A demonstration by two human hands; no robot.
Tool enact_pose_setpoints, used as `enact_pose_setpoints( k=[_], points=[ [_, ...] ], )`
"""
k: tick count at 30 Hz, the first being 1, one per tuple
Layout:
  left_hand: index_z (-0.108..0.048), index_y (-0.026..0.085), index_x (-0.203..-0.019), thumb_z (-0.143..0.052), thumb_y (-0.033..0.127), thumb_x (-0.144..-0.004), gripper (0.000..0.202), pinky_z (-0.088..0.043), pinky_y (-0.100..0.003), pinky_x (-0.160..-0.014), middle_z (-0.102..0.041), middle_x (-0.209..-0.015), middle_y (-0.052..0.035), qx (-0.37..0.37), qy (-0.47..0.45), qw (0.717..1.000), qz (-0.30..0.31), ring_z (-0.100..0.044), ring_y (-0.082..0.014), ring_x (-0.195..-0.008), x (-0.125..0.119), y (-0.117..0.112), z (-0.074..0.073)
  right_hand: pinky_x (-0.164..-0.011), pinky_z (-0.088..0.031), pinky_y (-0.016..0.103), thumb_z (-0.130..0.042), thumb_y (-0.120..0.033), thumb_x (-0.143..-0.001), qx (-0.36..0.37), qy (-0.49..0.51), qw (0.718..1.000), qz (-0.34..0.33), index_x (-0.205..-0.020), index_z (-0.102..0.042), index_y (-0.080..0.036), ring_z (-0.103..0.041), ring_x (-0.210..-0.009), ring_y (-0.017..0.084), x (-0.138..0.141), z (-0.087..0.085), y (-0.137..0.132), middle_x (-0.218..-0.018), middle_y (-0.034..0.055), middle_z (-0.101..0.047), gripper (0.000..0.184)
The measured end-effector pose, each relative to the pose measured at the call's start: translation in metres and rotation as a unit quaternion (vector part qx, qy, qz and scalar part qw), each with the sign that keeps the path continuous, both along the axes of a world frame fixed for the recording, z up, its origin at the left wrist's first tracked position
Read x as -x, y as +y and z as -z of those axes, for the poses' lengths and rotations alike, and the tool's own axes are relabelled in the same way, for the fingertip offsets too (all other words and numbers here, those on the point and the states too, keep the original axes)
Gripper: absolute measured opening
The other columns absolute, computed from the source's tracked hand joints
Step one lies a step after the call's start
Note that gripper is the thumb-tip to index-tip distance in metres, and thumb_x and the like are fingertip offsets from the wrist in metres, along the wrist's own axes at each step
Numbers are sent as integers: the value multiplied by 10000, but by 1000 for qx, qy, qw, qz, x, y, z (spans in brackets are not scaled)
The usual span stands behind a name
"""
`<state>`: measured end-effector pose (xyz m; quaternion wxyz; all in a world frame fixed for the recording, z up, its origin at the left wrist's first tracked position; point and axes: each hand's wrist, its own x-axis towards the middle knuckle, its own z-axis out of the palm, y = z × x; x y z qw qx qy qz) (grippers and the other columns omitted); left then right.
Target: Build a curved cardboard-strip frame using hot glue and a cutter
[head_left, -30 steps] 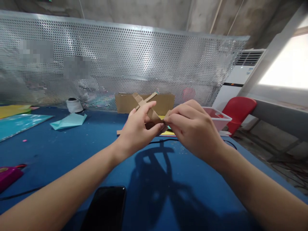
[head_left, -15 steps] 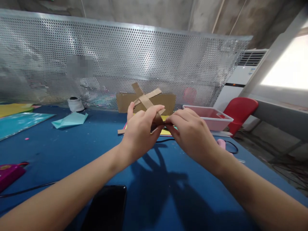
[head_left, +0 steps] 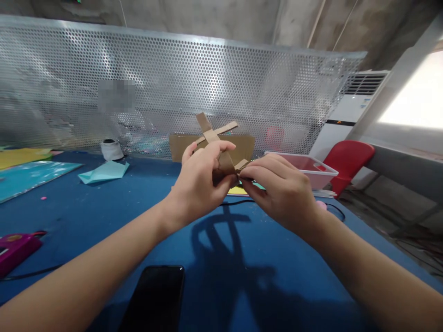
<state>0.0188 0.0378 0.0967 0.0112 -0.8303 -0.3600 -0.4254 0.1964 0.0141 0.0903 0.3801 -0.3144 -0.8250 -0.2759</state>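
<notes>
Both my hands hold a piece made of crossed brown cardboard strips (head_left: 214, 133) in the air above the blue table (head_left: 104, 216). My left hand (head_left: 200, 184) wraps round its lower part, fingers closed. My right hand (head_left: 280, 189) pinches a short strip end at the piece's right side. Two strip ends stick up above my left fingers.
A black phone (head_left: 155, 299) lies near the front edge. A brown cardboard sheet (head_left: 180, 145) leans on the perforated metal screen (head_left: 173, 92). A clear plastic tray (head_left: 311, 170) stands at right, folded light-blue paper (head_left: 104, 171) at left, a magenta object (head_left: 15, 246) far left, coloured sheets (head_left: 238, 190) under my hands.
The cardboard piece has turned a little in my hands and risen slightly. My right hand has shifted its pinch on the strip end.
</notes>
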Motion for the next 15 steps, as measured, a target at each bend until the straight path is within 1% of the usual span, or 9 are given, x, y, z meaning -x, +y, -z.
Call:
enact_pose_setpoints(
  k=[3,5,8,10,12,13,15],
  points=[
    [-497,189,-1159,-629,193,-773,409,-191,-462,-1112,-680,-706,48,-24,2,1000,-7,-652,-199,-871,0,-1,1,-731,-497,334,-540,-136,-905,25,-1,1000,18,-852,-643,-182,-587,-783,195,-1,-3,-3,-842,73,-676,125],
    [-502,188,-1154,-629,205,-779,396,-192,-462,-1112,-690,-750,36,-31,8,999,-15,-645,-202,-904,-1,-2,2,-693,-496,327,-575,-161,-896,19,-2,1000,17,-858,-645,-179,-583,-756,192,-2,-4,-3,-824,63,-670,81],
    [-503,187,-1138,-633,202,-779,382,-235,-468,-1094,-694,-793,21,-23,10,1000,-7,-640,-206,-913,-2,-3,1,-652,-495,315,-593,-147,-881,-7,3,1000,10,-818,-642,-168,-584,-733,188,-4,-4,-1,-790,59,-665,83],
    [-511,182,-1124,-642,194,-768,379,-280,-471,-1074,-687,-792,10,-31,11,999,13,-638,-215,-918,0,-2,-1,-649,-497,300,-594,-114,-869,-12,10,1000,1,-814,-635,-168,-588,-736,179,-4,-3,1,-791,55,-665,89],
    [-525,169,-1114,-641,179,-760,373,-358,-464,-1020,-660,-727,10,-35,2,999,42,-644,-221,-866,2,1,-3,-652,-501,296,-588,-93,-862,-22,16,1000,-15,-821,-625,-169,-585,-732,175,-4,-2,3,-789,56,-662,93],
    [-532,166,-1114,-641,176,-758,372,-401,-456,-981,-641,-687,15,-26,-10,998,58,-646,-220,-824,4,2,-3,-653,-501,301,-577,-83,-862,-35,17,999,-20,-820,-617,-167,-578,-726,177,-3,-1,4,-782,60,-657,103],
    [-547,177,-1107,-659,171,-741,383,-475,-430,-882,-616,-637,27,21,-58,994,95,-648,-212,-739,6,4,-4,-657,-500,322,-543,-61,-867,-70,12,997,-27,-805,-599,-165,-558,-713,186,-1,2,6,-757,74,-646,133]
  ],
)
